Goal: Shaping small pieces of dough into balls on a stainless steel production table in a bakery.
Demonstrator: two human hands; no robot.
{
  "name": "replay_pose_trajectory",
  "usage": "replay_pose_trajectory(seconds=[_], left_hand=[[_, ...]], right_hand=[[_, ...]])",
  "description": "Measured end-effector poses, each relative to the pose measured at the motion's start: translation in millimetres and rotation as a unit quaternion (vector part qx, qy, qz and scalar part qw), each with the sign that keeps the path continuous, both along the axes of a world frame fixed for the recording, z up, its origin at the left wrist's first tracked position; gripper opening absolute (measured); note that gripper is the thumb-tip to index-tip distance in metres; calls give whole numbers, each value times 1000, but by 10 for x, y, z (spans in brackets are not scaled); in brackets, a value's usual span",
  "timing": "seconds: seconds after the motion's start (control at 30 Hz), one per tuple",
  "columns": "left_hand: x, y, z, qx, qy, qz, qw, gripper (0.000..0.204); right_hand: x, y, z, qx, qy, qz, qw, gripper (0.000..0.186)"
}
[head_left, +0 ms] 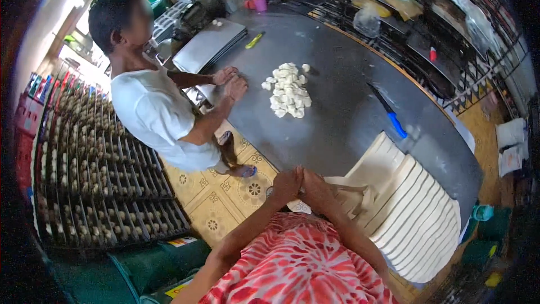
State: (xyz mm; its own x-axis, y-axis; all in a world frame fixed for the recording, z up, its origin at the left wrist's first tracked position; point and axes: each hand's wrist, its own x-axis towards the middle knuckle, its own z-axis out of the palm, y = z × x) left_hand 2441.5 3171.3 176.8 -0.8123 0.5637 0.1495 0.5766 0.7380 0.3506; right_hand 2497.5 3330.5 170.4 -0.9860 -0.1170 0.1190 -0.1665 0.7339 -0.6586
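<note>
My left hand (287, 184) and my right hand (316, 189) meet in front of my body at the near table edge, fingers curled closed. What they hold, if anything, is hidden; a bit of something white shows just under them. Beside my right hand lies a loose, bent pale strip (367, 198), apparently dough. It rests by a large pale sheet (416, 214), which looks like dough cut into long parallel strips with dark gaps. Beyond that sheet, a long dark-bladed knife with a blue handle (397, 126) lies on the table (332, 129).
Small white dough pieces (289, 93) are heaped mid-table. Across the left edge a co-worker (160, 107) stands with both hands on the table, near stacked trays (211, 45) and a yellow-green tool (255, 40). Racks of dough balls (95, 163) stand left; shelves (388, 0) line the far side.
</note>
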Motion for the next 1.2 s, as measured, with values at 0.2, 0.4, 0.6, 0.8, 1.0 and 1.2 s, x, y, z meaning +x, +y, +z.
replay_pose_trajectory(seconds=[0.2,0.4,0.6,0.8,1.0,1.2], left_hand=[[-305,-110,283,102,-32,89,990,37],[-548,-136,42,148,-137,133,970,42],[-1194,-74,81,190,-66,193,960,36],[-691,-326,-669,-57,-46,-165,984,36],[-150,-219,-745,4,-132,65,989,27],[-439,-127,-93,-12,-144,82,986,36]], right_hand=[[-516,-273,70,-19,-124,10,992,31],[-515,-302,172,-3,-74,28,997,30],[-632,-230,16,80,-20,61,995,35],[-515,-260,-100,138,40,-3,990,29],[-251,-185,-20,57,-145,41,987,29],[-470,-177,-50,4,27,203,979,30]])
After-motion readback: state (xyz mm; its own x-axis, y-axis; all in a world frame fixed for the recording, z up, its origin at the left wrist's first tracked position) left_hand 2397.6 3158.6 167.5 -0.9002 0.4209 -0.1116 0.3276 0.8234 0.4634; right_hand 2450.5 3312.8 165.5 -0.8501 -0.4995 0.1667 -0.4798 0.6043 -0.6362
